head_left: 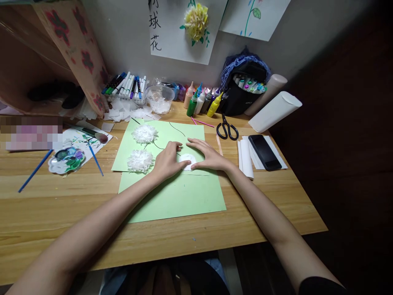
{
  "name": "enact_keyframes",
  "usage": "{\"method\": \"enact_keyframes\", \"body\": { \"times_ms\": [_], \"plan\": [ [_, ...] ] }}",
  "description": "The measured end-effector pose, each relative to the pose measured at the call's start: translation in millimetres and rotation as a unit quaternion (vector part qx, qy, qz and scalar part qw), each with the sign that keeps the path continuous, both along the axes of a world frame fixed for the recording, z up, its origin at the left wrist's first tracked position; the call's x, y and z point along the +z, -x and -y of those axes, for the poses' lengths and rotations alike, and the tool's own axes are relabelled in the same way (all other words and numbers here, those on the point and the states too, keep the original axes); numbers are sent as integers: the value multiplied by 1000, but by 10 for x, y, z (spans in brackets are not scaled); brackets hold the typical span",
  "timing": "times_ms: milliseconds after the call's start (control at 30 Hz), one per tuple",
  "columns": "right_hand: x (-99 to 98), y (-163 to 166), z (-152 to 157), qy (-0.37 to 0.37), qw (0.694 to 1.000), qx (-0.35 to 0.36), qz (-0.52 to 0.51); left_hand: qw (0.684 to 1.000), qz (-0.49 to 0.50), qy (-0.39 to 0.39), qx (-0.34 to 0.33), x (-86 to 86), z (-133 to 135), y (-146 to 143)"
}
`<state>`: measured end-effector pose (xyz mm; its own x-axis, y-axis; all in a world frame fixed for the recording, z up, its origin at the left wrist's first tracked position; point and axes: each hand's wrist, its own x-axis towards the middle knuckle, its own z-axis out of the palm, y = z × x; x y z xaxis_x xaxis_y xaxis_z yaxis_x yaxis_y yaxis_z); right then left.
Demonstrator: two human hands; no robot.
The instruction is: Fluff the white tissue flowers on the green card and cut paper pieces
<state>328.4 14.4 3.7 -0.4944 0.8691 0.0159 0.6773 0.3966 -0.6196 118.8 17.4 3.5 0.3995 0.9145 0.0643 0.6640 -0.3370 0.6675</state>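
A small round white paper piece lies on the light green paper. My left hand is at its left, thumb stretched out to touch the piece and apart from the bent fingers. From the right, my right hand frames the same piece, fingers stretched forward and thumb at its lower edge. Neither hand grips anything that I can see. Left of my hands, two fluffy white paper flowers sit on the green paper, one above the other. Thin dark lines are drawn near them.
Black scissors, paint bottles and a clear tub stand or lie along the back. To the right are a phone and white paper rolls. A paint palette and brushes lie at left.
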Motion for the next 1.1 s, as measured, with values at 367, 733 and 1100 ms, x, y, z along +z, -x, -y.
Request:
{"method": "enact_keyframes", "body": {
  "times_ms": [367,733,1100],
  "plan": [
    [-5,86,6,-13,998,-49,-41,1000,-17,-15,12,24,7,-55],
    [-75,157,-14,-44,990,-99,-85,999,15,-17,29,-36,-30,-47],
    [-26,105,19,-13,996,-58,-72,999,-26,-1,33,53,-12,-73]
  ]
}}
